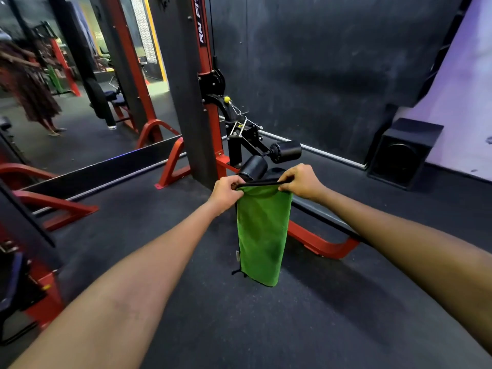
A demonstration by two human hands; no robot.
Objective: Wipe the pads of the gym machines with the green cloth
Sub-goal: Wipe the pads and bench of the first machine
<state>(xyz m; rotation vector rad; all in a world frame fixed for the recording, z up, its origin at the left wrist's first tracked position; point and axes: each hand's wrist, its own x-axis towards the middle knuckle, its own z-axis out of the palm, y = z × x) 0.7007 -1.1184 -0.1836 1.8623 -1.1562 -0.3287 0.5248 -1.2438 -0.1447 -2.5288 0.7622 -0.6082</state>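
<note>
Both arms are extending forward from the bottom corners of the view. The left hand (226, 191) is pinching the upper left corner of a rectangular green microfibre cloth (262, 235), its fingers curling around the dark top edge. The right hand (302, 182) is pinching the upper right corner in the same manner, fingers curling over the edge. The top edge of the cloth is running taut between the two hands, and the rest of the cloth is hanging straight down in the air above the dark speckled rubber floor (239, 328).

Just behind the cloth, a long black padded bench seat (316, 209) is lying on a red steel frame (322, 243). Two black cylindrical roller pads (254, 167) are sitting at the far end of the seat, one near the left hand and the other (288, 150) further back to the right. A red and grey upright column (197, 89) with a black pulley is standing behind the rollers.

A large wall mirror (80, 89) is filling the left side. A black speaker box (404, 153) is standing on the floor at the right, against a dark wall.
</note>
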